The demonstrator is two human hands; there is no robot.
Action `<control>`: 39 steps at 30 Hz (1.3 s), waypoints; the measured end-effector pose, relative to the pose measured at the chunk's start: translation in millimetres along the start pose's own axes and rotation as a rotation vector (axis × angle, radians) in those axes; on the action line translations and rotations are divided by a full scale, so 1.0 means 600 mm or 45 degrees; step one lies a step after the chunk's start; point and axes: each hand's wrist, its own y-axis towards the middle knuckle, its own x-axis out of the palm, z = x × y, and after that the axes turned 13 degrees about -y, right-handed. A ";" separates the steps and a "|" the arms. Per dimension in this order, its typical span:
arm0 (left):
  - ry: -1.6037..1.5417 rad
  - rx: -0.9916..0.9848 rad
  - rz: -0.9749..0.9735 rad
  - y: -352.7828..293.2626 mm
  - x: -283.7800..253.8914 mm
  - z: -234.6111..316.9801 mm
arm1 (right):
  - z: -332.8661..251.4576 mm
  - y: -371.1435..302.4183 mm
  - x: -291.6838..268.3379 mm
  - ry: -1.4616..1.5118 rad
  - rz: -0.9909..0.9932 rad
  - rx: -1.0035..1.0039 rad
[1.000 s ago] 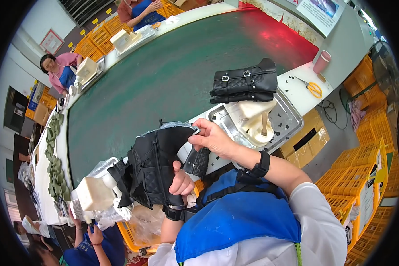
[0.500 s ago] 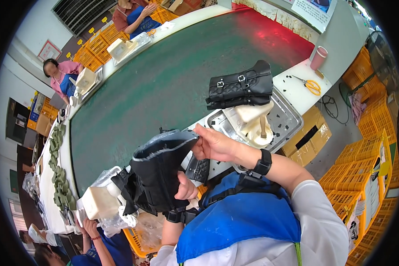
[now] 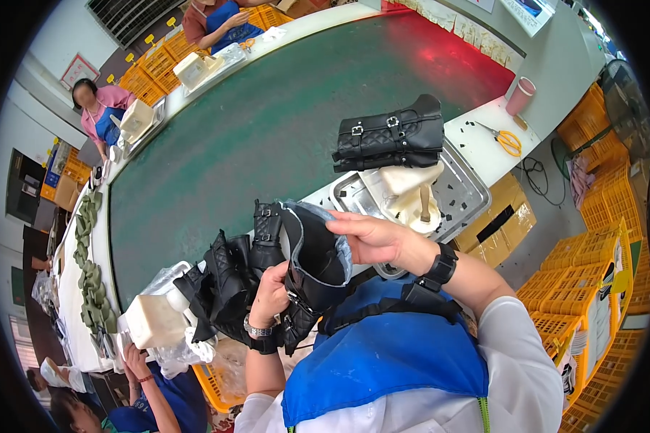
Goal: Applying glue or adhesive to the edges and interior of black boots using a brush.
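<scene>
A black leather boot upper (image 3: 312, 292) with buckled straps is held in front of me. Its wide opening faces up and shows a dark lining with a ragged grey-blue edge. My left hand (image 3: 271, 294) is closed round the upper's left side. On the right edge of the opening, my right hand (image 3: 368, 237) pinches the rim between thumb and fingers. Just left of it are another buckled upper (image 3: 267, 234) and several quilted black uppers (image 3: 227, 278) in a heap. Ahead to the right, a stack of buckled black uppers (image 3: 390, 133) rests over a cream block-shaped container (image 3: 404, 179).
A metal tray (image 3: 466, 191) with dark scraps sits under the container. Orange-handled scissors (image 3: 508, 141) and a pink cup (image 3: 520, 96) lie beyond it. A green belt surface (image 3: 217, 173) fills the middle. Yellow crates (image 3: 556, 289) stand right; co-workers sit along the left and far sides.
The held upper has turned, so its opening and buckles now face me more, and it has shifted right. My left hand has moved up and left; my right hand still grips the rim.
</scene>
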 end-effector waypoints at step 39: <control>-0.402 0.129 0.810 -0.032 -0.046 -0.172 | 0.170 0.105 -0.235 -1.650 0.996 -0.100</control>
